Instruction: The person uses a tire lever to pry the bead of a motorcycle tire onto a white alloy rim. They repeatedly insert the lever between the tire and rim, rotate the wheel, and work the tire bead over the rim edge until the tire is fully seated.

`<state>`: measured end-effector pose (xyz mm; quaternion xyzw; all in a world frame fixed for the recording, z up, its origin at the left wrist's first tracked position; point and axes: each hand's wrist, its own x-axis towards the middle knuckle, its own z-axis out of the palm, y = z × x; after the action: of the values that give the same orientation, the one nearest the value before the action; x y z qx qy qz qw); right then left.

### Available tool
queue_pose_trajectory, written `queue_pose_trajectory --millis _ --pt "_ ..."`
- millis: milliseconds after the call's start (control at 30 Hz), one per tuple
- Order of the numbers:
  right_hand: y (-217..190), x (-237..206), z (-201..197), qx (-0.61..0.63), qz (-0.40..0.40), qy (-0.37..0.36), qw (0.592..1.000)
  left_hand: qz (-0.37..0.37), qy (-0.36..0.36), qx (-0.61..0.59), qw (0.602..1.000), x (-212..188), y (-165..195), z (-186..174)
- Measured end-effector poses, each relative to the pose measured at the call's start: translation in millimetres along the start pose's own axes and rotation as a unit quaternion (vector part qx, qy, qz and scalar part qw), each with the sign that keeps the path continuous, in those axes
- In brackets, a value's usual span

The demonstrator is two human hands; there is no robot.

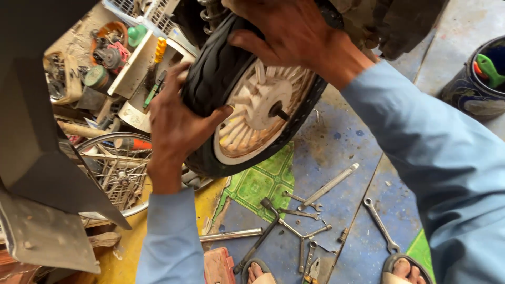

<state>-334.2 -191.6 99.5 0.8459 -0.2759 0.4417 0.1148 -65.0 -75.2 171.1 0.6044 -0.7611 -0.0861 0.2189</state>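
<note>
Gripping the black rubber tyre on its white spoked wheel [258, 100], tilted above the floor spanners [302, 215]: left hand [176, 123] clamped on lower-left tread, right hand [286, 31] clamped over top, axle stub facing camera.

Single head-worn view — looking steeply down, close over the black-tyred, cream-spoked wheel [252, 97], toward the blue painted floor [336, 152] strewn with steel spanners [380, 223].

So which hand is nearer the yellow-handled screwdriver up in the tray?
Left. The left hand grips the tyre just below the yellow-handled screwdriver; the right hand sits atop the tyre, farther right.
</note>
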Motion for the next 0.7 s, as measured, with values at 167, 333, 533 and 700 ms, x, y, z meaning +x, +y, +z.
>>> queue_pose_trajectory --millis 167,333,533,700 --pt "8.3 23.3 27.0 -0.052 -0.041 0.038 0.997 -0.047 -0.037 0.004 0.998 13.9 11.4 0.3" --pt "19.6 20.4 50.7 -0.170 -0.133 0.121 0.969 -0.034 -0.014 -0.007 0.999 8.1 -1.3 4.7" --pt "31.7 20.7 59.6 -0.170 -0.136 0.144 0.965 -0.018 0.003 -0.020 1.000 11.9 -4.0 9.4" --pt "25.0 16.9 63.4 -0.145 -0.146 0.132 0.970 0.001 -0.007 -0.010 1.000 12.9 -10.7 5.6"
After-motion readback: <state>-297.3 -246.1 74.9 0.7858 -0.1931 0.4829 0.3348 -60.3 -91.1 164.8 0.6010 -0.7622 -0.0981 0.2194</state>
